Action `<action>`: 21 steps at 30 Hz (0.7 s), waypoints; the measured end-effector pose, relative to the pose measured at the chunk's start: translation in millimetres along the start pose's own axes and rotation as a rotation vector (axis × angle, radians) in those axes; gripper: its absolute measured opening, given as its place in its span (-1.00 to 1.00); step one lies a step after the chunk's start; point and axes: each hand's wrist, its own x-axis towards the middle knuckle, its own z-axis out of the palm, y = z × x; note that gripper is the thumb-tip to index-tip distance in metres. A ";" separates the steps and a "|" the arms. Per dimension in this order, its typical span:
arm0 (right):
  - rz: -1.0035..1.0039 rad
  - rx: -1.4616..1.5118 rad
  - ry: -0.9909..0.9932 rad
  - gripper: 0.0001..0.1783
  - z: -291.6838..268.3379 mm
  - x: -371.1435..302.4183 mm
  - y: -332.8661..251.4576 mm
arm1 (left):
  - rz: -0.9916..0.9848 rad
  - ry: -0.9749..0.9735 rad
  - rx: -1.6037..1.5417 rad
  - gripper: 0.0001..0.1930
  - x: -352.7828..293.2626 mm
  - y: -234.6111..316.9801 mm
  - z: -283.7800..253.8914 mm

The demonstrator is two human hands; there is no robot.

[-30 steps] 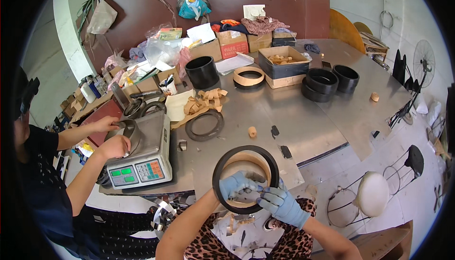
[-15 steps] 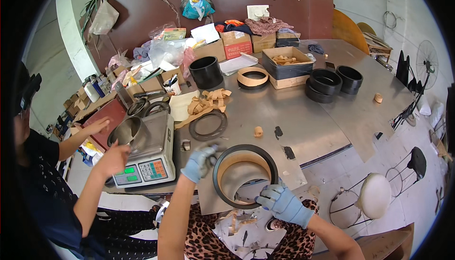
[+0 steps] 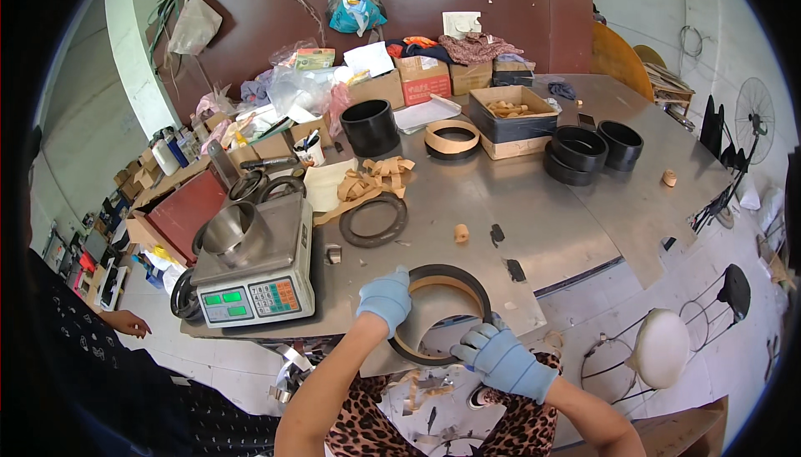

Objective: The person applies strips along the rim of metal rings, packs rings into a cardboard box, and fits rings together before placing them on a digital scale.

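Observation:
At the table's near edge lies a black ring with a tan band lining its inside. My left hand, in a light blue glove, grips its left side, fingers closed over the rim. Lower down on the right, my right hand, gloved alike, is closed on the ring's rim; its fingertips are partly hidden. A flat dark ring lies just beyond my left hand. Past the ring in my hands sits a small tan roll. To the left, a digital scale bears a shiny metal ring.
Crumpled tan strips, a tall black cylinder and a box of tan pieces stand farther back. Several black rings are at right. A co-worker's hand hangs left of the scale. A round stool stands at right.
My left hand has come in against the ring and closed on it; the ring now lies lower and flatter. The co-worker's hands have left the scale, leaving the metal ring on it.

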 end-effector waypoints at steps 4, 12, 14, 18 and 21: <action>0.019 -0.038 -0.005 -0.70 -1.5 3.5 -4.1 | 0.093 -0.004 0.049 -0.68 10.8 -2.6 -6.6; 0.025 -0.090 -0.056 -0.77 -6.4 9.3 -7.0 | 0.136 -0.032 0.041 -0.61 19.5 10.3 -15.7; 0.019 -0.113 -0.056 -0.77 -6.6 10.1 -7.4 | 0.139 0.073 0.120 -0.60 17.7 13.3 -8.6; 0.041 -0.163 -0.113 -0.73 -11.0 13.0 -11.3 | 0.197 0.065 0.101 -0.59 23.0 4.5 -12.1; 0.038 -0.178 -0.118 -0.76 -13.7 14.2 -13.3 | 0.152 -0.150 -0.004 -0.59 34.1 4.2 -16.7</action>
